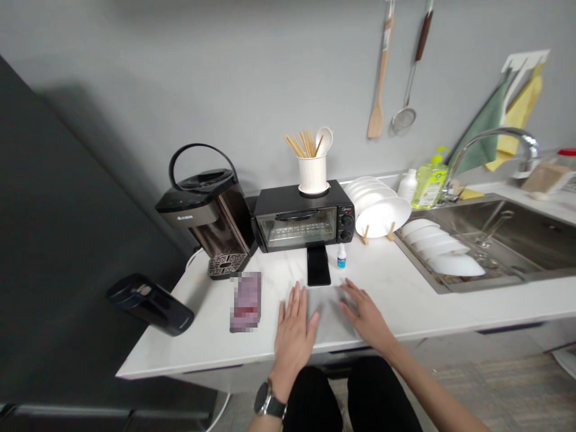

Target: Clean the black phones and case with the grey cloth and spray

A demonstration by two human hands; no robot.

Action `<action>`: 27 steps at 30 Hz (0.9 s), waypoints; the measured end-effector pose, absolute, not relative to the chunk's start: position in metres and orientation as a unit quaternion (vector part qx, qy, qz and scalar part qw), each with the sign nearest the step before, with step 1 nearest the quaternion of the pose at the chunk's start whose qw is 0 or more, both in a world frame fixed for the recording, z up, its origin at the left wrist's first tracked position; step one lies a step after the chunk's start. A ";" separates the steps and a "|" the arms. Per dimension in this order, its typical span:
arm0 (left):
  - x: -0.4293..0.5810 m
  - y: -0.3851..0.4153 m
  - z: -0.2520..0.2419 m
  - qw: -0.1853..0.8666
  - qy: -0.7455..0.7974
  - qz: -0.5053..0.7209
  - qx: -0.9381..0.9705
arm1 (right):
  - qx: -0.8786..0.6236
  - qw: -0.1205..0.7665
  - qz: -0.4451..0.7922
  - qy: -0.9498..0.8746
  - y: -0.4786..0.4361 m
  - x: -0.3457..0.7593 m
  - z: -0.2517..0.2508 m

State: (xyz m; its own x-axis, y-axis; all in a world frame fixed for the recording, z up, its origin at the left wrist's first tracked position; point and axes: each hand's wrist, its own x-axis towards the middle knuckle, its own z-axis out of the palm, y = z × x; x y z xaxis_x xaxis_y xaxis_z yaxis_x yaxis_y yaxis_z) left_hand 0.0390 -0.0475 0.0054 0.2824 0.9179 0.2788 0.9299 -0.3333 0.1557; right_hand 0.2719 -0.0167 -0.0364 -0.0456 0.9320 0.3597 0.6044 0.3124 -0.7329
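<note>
My left hand (293, 332) lies flat on the white countertop (405, 294), fingers stretched out, holding nothing; a watch is on its wrist. My right hand (365, 312) rests palm down beside it, fingers spread, also empty. Just beyond the fingertips a black phone (318, 265) leans on a stand in front of a black toaster oven (303, 217). A small white dropper bottle with a blue label (341, 256) stands right of the phone. A blurred pinkish flat item (246, 300) lies left of my left hand.
A black water dispenser (211, 210) stands at the left, a dark device (150, 304) hangs over the counter's left edge. White utensil cup (312, 171) tops the oven. Plates in a rack (378, 207), a sink (508, 240) with bowls, faucet, and soap bottle (429, 183) are right.
</note>
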 end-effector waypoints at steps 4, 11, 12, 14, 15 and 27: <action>0.035 -0.053 0.013 0.008 -0.456 -0.129 -0.880 | -0.585 0.504 0.203 -0.601 0.020 0.283 -0.043; 0.032 -0.055 0.022 -0.061 -0.404 -0.104 -0.907 | -0.564 0.549 0.195 -0.584 0.079 0.273 -0.030; 0.032 -0.055 0.023 -0.069 -0.406 -0.105 -0.905 | -0.560 0.549 0.197 -0.589 0.081 0.271 -0.028; 0.032 -0.055 0.024 -0.074 -0.407 -0.106 -0.904 | -0.556 0.547 0.202 -0.593 0.082 0.267 -0.025; 0.032 -0.054 0.024 -0.072 -0.406 -0.106 -0.905 | -0.555 0.546 0.205 -0.593 0.081 0.267 -0.024; 0.033 -0.056 0.023 -0.050 -0.409 -0.084 -0.907 | -0.558 0.585 0.264 -0.526 0.062 0.267 -0.017</action>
